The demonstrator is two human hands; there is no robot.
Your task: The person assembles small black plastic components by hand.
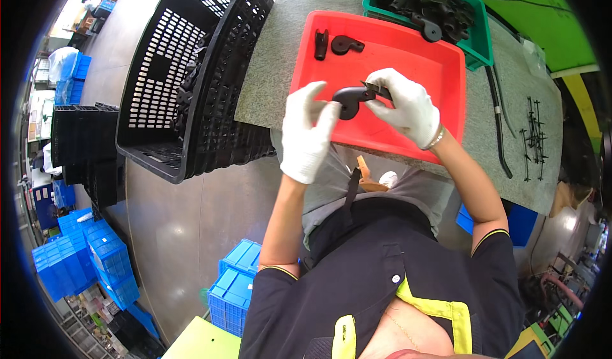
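Observation:
Above the red tray's near part, a black plastic part [348,99] with a round head and a narrower neck is between my gloved hands. My right hand [407,107] closes its thumb and fingers at the neck end. A thin dark pointed piece shows at those fingertips, too small to name. My left hand [308,134] has its fingers apart, with one tip against the round head. Two similar parts, a slim upright one [321,44] and a round-headed one [347,44], lie at the far left of the red tray [414,59].
Behind the tray, a green bin [481,30] is heaped with black parts. A black crate [191,97] with more parts stands left of the grey table [274,59]. Thin black sprues [534,139] and a dark strip [498,123] lie at right. Blue boxes [236,289] stand behind my left arm.

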